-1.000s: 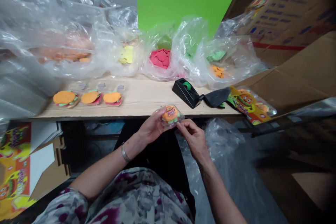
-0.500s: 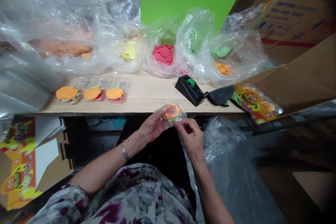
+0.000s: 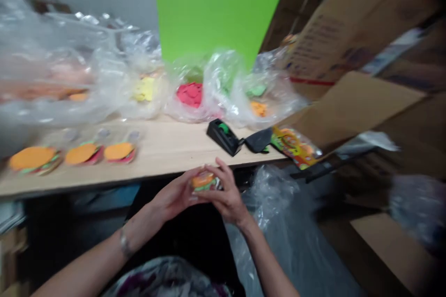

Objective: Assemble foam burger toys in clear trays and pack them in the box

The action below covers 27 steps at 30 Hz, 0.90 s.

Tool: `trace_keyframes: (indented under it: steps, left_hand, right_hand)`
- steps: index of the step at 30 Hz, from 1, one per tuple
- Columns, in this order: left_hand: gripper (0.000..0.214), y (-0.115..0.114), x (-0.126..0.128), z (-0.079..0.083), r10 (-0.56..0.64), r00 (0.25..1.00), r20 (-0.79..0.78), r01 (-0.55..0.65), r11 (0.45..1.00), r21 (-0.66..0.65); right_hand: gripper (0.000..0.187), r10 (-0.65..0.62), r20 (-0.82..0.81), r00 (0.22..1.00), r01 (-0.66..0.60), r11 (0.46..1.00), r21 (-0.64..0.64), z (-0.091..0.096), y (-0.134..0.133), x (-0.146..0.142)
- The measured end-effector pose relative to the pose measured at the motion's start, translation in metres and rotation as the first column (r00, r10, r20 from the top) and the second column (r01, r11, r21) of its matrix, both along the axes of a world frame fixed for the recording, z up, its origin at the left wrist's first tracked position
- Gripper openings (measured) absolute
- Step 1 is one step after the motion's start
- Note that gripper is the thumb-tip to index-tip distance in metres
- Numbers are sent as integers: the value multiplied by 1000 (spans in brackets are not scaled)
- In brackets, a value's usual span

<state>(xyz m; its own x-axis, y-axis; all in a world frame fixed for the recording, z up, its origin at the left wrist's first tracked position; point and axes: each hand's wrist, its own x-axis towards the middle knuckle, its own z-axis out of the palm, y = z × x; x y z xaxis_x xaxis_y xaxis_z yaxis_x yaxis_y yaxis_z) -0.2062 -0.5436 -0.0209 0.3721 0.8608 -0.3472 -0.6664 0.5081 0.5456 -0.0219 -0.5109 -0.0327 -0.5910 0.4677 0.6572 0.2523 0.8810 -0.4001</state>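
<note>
Just below the table's front edge, a toy burger in a clear plastic shell [image 3: 203,183] is held between both hands. My left hand [image 3: 177,196] wraps its left side, fingers closed on it. My right hand [image 3: 226,197] grips it from the right, thumb below and fingers above. A black tape dispenser [image 3: 223,138] with a green roll stands on the table just beyond. To the left lie a first toy burger [image 3: 35,158], a second toy burger [image 3: 83,153] and a third toy burger [image 3: 119,151], in clear shells.
Along the back of the wooden table [image 3: 170,144] sit clear bags with orange pieces, yellow pieces [image 3: 144,89], red pieces [image 3: 190,94], green pieces [image 3: 257,90] and small orange pieces [image 3: 258,108]. A printed burger package [image 3: 294,146] lies at right by an open cardboard box [image 3: 348,106].
The view has turned to the right, so the table contents sit further left. My right hand has shifted from pinching the burger shell's lower edge to gripping it across its right side.
</note>
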Motion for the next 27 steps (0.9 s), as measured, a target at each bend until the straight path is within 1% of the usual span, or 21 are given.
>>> trace_keyframes:
  steps: [1, 2, 3, 4, 5, 7, 9, 10, 12, 13, 14, 16, 17, 18, 19, 20, 21, 22, 24, 25, 27]
  left_hand:
    - [29, 1, -1, 3, -19, 998, -57, 21, 999, 27]
    - [32, 2, -3, 6, -20, 991, -129, 28, 998, 58]
    - [38, 5, -3, 9, -25, 979, -201, 47, 994, 104]
    - [45, 8, -2, 13, -26, 961, -275, 66, 988, 138]
    - [54, 11, 1, 16, -51, 941, -334, 109, 981, 159]
    - [71, 17, 12, 24, -111, 903, -416, 205, 961, 188]
    - [80, 23, 28, 28, -163, 878, -450, 283, 935, 213]
    - [82, 27, 36, 29, -174, 874, -454, 304, 924, 231]
    - [82, 35, 48, 27, -201, 880, -429, 338, 901, 271]
    - [78, 39, 52, 25, -215, 890, -401, 347, 891, 292]
    - [72, 42, 54, 22, -220, 902, -372, 345, 885, 312]
    - [60, 46, 53, 16, -212, 912, -352, 333, 883, 332]
    - [56, 46, 51, 13, -202, 907, -369, 331, 884, 330]
    - [52, 46, 48, 10, -197, 895, -400, 339, 883, 325]
    - [50, 44, 45, 8, -200, 878, -436, 358, 879, 317]
    - [47, 42, 42, 5, -211, 859, -467, 381, 872, 308]
    - [45, 40, 39, 2, -225, 843, -489, 404, 864, 299]
    - [43, 38, 35, -2, -241, 831, -501, 424, 858, 291]
    - [40, 34, 28, -9, -272, 819, -505, 447, 855, 263]
    - [39, 33, 24, -14, -286, 816, -503, 452, 858, 245]
    - [40, 30, 15, -24, -302, 814, -496, 450, 868, 210]
  right_hand:
    - [35, 29, -3, 1000, -29, 993, -111, 3, 1, 6]
    - [44, 53, -32, 998, -59, 969, -238, 6, 3, 14]
    - [53, 64, -78, 995, -88, 927, -365, 10, 6, 22]
    - [62, 64, -124, 990, -116, 871, -477, 15, 8, 30]
    - [67, 51, -158, 986, -132, 817, -562, 21, 10, 37]
    - [65, 4, -134, 991, -94, 732, -675, 35, 12, 47]
    - [60, -28, -44, 999, -13, 679, -734, 48, 13, 51]
    - [61, -32, -11, 999, 13, 660, -752, 54, 13, 53]
    - [61, -36, 5, 999, 26, 629, -777, 65, 17, 59]
    - [60, -58, -9, 998, 30, 628, -778, 71, 22, 65]
    - [56, -119, -15, 993, 66, 648, -759, 77, 30, 75]
    - [48, -323, -36, 946, 218, 713, -666, 91, 55, 104]
    - [45, -488, -46, 872, 379, 730, -569, 99, 73, 123]
    - [48, -584, -71, 809, 467, 710, -527, 107, 93, 143]
    - [51, -671, -93, 736, 548, 671, -499, 114, 116, 164]
    - [51, -786, -52, 617, 691, 571, -443, 119, 139, 184]
    - [49, -872, 19, 488, 803, 441, -400, 122, 162, 202]
    - [47, -899, 49, 436, 832, 381, -403, 123, 183, 217]
    - [42, -919, 108, 378, 854, 302, -424, 118, 218, 238]
    - [39, -918, 139, 372, 852, 278, -444, 113, 231, 243]
    - [33, -904, 214, 370, 847, 233, -478, 99, 249, 246]
